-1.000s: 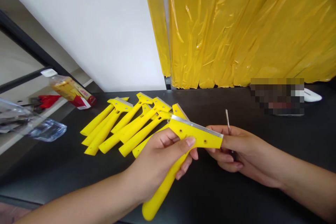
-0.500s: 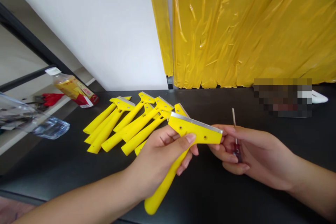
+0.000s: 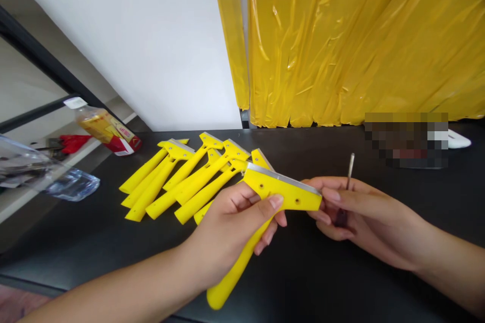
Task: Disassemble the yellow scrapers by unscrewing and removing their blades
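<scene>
Two bare hands show in my view above the black table (image 3: 295, 272). Nearest me, the scraper (image 3: 286, 192) points its handle (image 3: 227, 282) near and left. My left hand (image 3: 227, 227) is clamped on it where handle meets head, thumb on top, fingers beneath; I see two dark holes (image 3: 297, 201) in the head and a silver blade (image 3: 295, 183) along its far edge. By the scraper's right end, my right hand (image 3: 375, 219) curls round a screwdriver (image 3: 350, 171), tip up; I cannot tell whether those fingers touch the scraper. Farther off, to the left, I see a pile of yellow scrapers (image 3: 200, 174), overlapping, handles toward the near left. Beyond are a bottle (image 3: 108, 131) at left, a white panel (image 3: 151, 35) and, right, a yellow sheet (image 3: 341, 50).
</scene>
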### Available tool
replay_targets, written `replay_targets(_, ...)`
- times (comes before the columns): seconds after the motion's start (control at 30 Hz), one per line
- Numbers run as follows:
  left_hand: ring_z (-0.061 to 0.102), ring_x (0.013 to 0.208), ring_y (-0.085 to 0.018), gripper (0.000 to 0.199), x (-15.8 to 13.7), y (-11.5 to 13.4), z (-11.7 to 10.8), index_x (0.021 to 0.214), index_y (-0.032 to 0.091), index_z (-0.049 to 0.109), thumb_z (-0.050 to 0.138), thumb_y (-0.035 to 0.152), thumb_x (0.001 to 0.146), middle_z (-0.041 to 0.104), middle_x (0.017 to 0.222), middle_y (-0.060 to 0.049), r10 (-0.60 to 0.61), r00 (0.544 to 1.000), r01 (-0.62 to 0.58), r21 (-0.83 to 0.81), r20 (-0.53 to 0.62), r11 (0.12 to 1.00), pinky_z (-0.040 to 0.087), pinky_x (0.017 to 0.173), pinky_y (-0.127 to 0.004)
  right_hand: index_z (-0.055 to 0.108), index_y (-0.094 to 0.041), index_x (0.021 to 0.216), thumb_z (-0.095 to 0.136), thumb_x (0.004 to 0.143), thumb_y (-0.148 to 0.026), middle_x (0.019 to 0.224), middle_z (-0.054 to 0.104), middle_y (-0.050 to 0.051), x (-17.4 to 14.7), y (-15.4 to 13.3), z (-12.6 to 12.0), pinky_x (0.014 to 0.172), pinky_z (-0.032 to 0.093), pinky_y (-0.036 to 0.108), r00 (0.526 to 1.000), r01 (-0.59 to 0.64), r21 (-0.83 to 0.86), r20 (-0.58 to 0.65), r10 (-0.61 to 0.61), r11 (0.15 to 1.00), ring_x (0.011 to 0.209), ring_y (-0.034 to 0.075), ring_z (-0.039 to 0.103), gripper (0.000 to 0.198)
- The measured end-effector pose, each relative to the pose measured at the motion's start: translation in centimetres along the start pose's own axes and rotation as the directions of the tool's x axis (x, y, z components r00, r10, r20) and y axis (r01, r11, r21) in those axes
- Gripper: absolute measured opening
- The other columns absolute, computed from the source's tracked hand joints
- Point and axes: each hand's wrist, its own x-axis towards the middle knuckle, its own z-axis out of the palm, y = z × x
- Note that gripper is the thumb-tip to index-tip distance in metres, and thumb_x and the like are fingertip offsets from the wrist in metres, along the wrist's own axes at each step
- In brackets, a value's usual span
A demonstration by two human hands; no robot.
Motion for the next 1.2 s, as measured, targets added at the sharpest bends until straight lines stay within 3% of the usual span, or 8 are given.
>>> replay_targets(0.27, 0.055, 0.054, -0.008, 0.025, 0.1, -0.1, -0.2, 0.09, 0.016, 0.071, 0.078, 0.037, 0.102, 0.068, 0.073, 0.0, 0.0, 1.0, 0.0, -0.001, -0.008, 1.0, 0.045, 0.049, -0.017, 0.083, -0.024, 0.116, 0.083, 0.095, -0.053, 0.075, 0.063, 0.003, 0.0, 0.4, -0.5, 0.055, 0.028, 0.026, 0.985, 0.074, -0.185, -0.138, -0.1, 0.98, 0.065, 0.013, 0.045, 0.037)
replay_targets(0.43, 0.055, 0.055, -0.008, 0.027, 0.1, -0.1, -0.1, 0.089, 0.016, 0.071, 0.078, 0.039, 0.102, 0.069, 0.076, -0.001, -0.005, 1.0, 0.005, -0.001, -0.007, 1.0, 0.045, 0.048, -0.018, 0.075, -0.032, 0.135, 0.086, 0.092, -0.048, 0.096, 0.073, 0.005, -0.2, 0.2, 0.3, 0.056, 0.04, 0.025, 0.967, 0.143, -0.315, -0.156, -0.2, 0.938, 0.068, 0.014, 0.055, 0.047)
replay_targets(0.6, 0.054, 0.053, -0.006, 0.027, 0.2, -0.1, -0.2, 0.088, 0.015, 0.071, 0.079, 0.037, 0.102, 0.069, 0.077, -0.001, -0.017, 1.0, 0.017, -0.031, -0.011, 0.999, 0.044, 0.048, -0.017, 0.076, -0.028, 0.129, 0.083, 0.094, -0.049, 0.098, 0.077, 0.006, -0.3, -0.1, 0.7, 0.058, 0.049, 0.025, 0.927, 0.202, -0.459, -0.197, -0.32, 0.865, 0.071, 0.015, 0.061, 0.04)
replay_targets(0.7, 0.053, 0.054, -0.006, 0.026, 0.4, 0.2, -0.4, 0.088, 0.015, 0.07, 0.08, 0.036, 0.101, 0.069, 0.078, -0.001, 0.008, 0.998, -0.013, -0.091, -0.061, 0.996, 0.044, 0.049, -0.018, 0.072, -0.027, 0.136, 0.058, 0.112, -0.049, 0.087, 0.075, 0.003, -0.1, 0.4, -0.2, 0.06, 0.054, 0.026, 0.9, 0.176, -0.766, -0.129, -0.416, 0.618, 0.07, 0.015, 0.065, 0.036)
replay_targets(0.77, 0.053, 0.056, -0.007, 0.025, 0.6, 0.5, -0.5, 0.089, 0.016, 0.069, 0.08, 0.036, 0.1, 0.07, 0.08, -0.001, 0.041, 0.993, -0.053, -0.109, -0.108, 0.993, 0.045, 0.05, -0.018, 0.072, -0.028, 0.138, 0.049, 0.115, -0.04, 0.098, 0.079, 0.005, 0.3, 1.0, -0.9, 0.073, 0.06, 0.029, 0.907, 0.17, -0.914, -0.001, -0.421, 0.369, 0.082, 0.018, 0.074, 0.035)
replay_targets(0.83, 0.053, 0.056, -0.007, 0.025, 0.7, 0.8, -0.6, 0.089, 0.016, 0.068, 0.081, 0.035, 0.1, 0.07, 0.08, -0.001, 0.06, 0.99, -0.075, -0.11, -0.128, 0.991, 0.045, 0.05, -0.018, 0.074, -0.03, 0.14, 0.052, 0.112, -0.031, 0.114, 0.081, 0.007, 0.7, 1.8, -1.2, 0.086, 0.062, 0.033, 0.919, 0.204, -0.956, 0.113, -0.377, 0.212, 0.095, 0.02, 0.078, 0.035)
replay_targets(1.03, 0.053, 0.056, -0.007, 0.027, 0.6, 0.6, -0.3, 0.087, 0.016, 0.069, 0.081, 0.037, 0.099, 0.07, 0.079, -0.002, 0.05, 0.993, -0.062, -0.111, -0.11, 0.992, 0.044, 0.05, -0.018, 0.069, -0.027, 0.148, 0.052, 0.108, -0.023, 0.123, 0.078, 0.01, 1.6, 3.0, -0.4, 0.081, 0.059, 0.035, 0.928, 0.229, -0.973, 0.224, -0.299, -0.017, 0.098, 0.023, 0.078, 0.044)
replay_targets(1.2, 0.053, 0.055, -0.007, 0.026, 0.6, 0.3, -0.4, 0.085, 0.016, 0.07, 0.082, 0.035, 0.099, 0.07, 0.077, -0.001, 0.035, 0.994, -0.046, -0.114, -0.101, 0.992, 0.045, 0.05, -0.018, 0.078, -0.024, 0.117, 0.054, 0.106, -0.022, 0.098, 0.075, 0.006, 1.7, 3.3, -0.6, 0.067, 0.046, 0.031, 0.93, 0.225, -0.974, 0.22, -0.295, -0.018, 0.078, 0.019, 0.069, 0.027)
